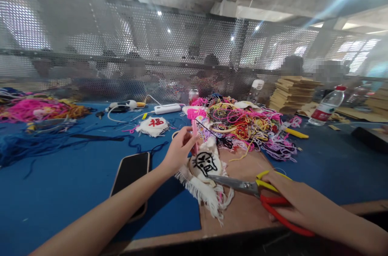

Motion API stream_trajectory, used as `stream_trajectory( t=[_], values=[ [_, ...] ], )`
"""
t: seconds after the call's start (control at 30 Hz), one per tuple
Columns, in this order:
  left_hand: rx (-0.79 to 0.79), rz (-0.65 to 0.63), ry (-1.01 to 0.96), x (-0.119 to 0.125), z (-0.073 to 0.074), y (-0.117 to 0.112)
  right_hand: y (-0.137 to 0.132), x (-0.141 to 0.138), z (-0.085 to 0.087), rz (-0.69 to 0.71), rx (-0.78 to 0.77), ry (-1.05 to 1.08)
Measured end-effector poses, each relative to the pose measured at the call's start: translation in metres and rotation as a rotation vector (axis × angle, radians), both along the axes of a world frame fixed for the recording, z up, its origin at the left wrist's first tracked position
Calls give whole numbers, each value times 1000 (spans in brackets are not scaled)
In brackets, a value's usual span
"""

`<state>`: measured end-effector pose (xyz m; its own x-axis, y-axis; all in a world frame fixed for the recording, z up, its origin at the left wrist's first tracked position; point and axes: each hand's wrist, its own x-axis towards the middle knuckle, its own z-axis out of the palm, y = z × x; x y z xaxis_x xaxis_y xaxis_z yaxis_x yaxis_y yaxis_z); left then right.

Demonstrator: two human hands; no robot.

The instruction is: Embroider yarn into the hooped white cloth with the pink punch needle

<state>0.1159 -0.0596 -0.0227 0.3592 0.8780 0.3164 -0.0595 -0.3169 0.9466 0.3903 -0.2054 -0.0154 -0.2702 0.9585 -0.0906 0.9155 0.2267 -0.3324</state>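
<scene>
My left hand (179, 147) is closed around a pink pen-like punch needle (195, 133), just above a small embroidery hoop (198, 173). A dark thread trails from the tool's upper end. White cloth (209, 173) is stretched in the hoop and carries a black yarn design that resembles a cartoon face; its fringed edges hang loose on the brown board. My right hand (287, 197) grips scissors (242, 185) by their red and yellow handles. The blades lie together, and their tips reach the lower edge of the design. Whether they touch the cloth, I cannot tell.
A black-screened phone (130, 175) lies left of the hoop. Behind sits a tangled heap of coloured yarn (242, 122), with a white power strip (167, 109) and a red-stitched white piece (153, 126) nearby. A water bottle (327, 106) and stacked brown packets (292, 94) stand right.
</scene>
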Motion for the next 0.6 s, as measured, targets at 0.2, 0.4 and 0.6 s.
stream_trajectory(
  t=[0.2, 0.4, 0.6],
  values=[
    [-33, 13, -30, 0, 0, 1, -1, -1, -1, 7, -7, 13],
    [-46, 38, -40, -1, 0, 2, 0, -2, -1, 10, -18, -1],
    [-72, 44, -58, -1, 2, 1, 1, -3, 0, 11, -28, -14]
  ],
)
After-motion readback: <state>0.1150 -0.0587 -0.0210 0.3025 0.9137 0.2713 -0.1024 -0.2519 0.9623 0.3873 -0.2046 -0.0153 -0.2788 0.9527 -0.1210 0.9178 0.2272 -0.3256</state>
